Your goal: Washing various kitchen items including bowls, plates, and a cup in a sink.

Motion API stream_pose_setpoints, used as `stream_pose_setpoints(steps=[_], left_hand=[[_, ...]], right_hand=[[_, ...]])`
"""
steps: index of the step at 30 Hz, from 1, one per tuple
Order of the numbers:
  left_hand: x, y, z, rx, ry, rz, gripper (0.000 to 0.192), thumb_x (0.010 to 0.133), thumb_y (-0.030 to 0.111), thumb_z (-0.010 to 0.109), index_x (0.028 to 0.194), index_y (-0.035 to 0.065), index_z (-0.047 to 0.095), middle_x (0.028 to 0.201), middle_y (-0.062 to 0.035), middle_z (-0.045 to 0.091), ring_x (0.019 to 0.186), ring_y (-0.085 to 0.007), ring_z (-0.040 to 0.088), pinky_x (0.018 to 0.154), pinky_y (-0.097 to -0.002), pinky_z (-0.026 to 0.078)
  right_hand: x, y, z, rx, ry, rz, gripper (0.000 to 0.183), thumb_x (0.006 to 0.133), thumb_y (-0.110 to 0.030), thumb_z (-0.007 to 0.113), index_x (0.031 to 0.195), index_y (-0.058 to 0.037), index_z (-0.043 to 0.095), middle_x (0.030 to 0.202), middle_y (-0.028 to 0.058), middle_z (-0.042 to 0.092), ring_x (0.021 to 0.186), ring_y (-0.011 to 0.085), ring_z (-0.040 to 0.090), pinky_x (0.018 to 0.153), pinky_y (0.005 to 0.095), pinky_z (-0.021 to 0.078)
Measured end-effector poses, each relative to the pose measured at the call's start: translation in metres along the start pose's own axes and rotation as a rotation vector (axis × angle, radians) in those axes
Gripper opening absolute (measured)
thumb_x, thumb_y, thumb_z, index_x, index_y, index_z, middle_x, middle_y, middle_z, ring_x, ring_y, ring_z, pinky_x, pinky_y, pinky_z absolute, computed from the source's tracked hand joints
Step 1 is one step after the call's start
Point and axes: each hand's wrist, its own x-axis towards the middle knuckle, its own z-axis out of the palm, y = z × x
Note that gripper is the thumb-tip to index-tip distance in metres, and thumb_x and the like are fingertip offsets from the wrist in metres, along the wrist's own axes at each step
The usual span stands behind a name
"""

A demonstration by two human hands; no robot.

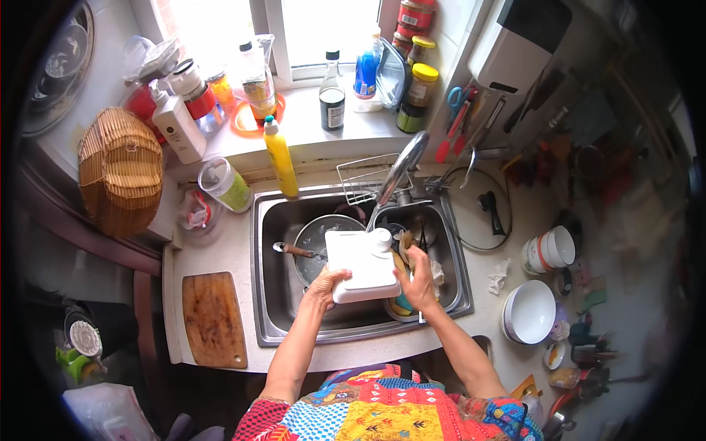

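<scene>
Over the sink, my left hand (325, 286) grips the lower left edge of a white rectangular container (359, 264), thumb on top. My right hand (418, 279) is at the container's right side, its fingers raised and spread; whether it touches the side I cannot tell. A round white knob or cap sits at the container's upper right corner. The chrome faucet (402, 160) arches above it, with a stream by its top edge. Below, a round pan (314, 242) and a brown-handled utensil (295, 250) lie in the steel sink (276, 314). The smaller basin holds dishes and crumpled scraps.
A wooden cutting board (214, 320) lies left of the sink. A yellow detergent bottle (281, 160) and wire rack (367, 176) stand behind it. To the right are a glass lid (474, 220), crumpled tissue (498, 277) and white bowls (529, 311). Bottles and jars line the windowsill.
</scene>
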Motion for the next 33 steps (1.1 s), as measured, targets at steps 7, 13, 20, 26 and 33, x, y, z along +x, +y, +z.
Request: stream_pose_setpoints(steps=[7, 13, 20, 26, 33], left_hand=[[0.047, -0.01, -0.02, 0.077, -0.163, -0.131, 0.061, 0.061, 0.001, 0.066, 0.117, 0.0004, 0.041, 0.103, -0.0129, 0.054, 0.093, -0.024, 0.056, 0.085, -0.037, 0.046], [0.083, 0.0, -0.019, 0.06, -0.256, -0.261, 0.063, 0.08, 0.048, 0.048, 0.122, 0.0022, 0.04, 0.117, -0.013, 0.05, 0.104, -0.0225, 0.051, 0.089, -0.0364, 0.043], [0.097, 0.002, -0.006, 0.354, -0.067, -0.149, 0.06, 0.09, 0.048, 0.021, 0.121, 0.0003, 0.042, 0.118, -0.0107, 0.049, 0.108, -0.0199, 0.048, 0.092, -0.0323, 0.038], [0.079, -0.001, -0.003, 0.489, -0.132, -0.088, 0.06, 0.087, 0.05, 0.033, 0.123, 0.0028, 0.041, 0.12, -0.0085, 0.048, 0.112, -0.0199, 0.044, 0.095, -0.0348, 0.033], [0.058, 0.005, -0.014, 0.412, -0.026, 0.027, 0.05, 0.071, 0.028, 0.07, 0.109, 0.0007, 0.051, 0.102, -0.0088, 0.057, 0.098, -0.0179, 0.052, 0.087, -0.0325, 0.039]], right_hand=[[0.011, 0.053, 0.007, 1.24, -0.35, 0.916, 0.041, 0.076, -0.014, 0.064, 0.11, -0.0006, 0.045, 0.102, 0.0082, 0.055, 0.089, 0.0175, 0.057, 0.075, 0.0325, 0.0475], [0.011, 0.073, 0.02, 1.357, -0.213, 0.876, 0.04, 0.069, 0.004, 0.063, 0.105, 0.0024, 0.044, 0.099, 0.0106, 0.054, 0.094, 0.0198, 0.054, 0.085, 0.0317, 0.0437], [0.018, 0.075, 0.011, 1.373, -0.113, 0.807, 0.048, 0.062, 0.009, 0.064, 0.104, -0.0012, 0.044, 0.1, 0.0096, 0.053, 0.096, 0.0201, 0.053, 0.09, 0.0321, 0.039], [0.016, 0.071, 0.003, 1.315, -0.147, 0.734, 0.051, 0.057, 0.009, 0.066, 0.102, -0.0036, 0.045, 0.097, 0.007, 0.053, 0.095, 0.0187, 0.052, 0.091, 0.0303, 0.037], [0.034, 0.044, 0.009, 1.213, -0.266, 0.666, 0.053, 0.056, 0.008, 0.068, 0.103, -0.0028, 0.046, 0.099, 0.0058, 0.051, 0.095, 0.0161, 0.051, 0.089, 0.0278, 0.0377]])
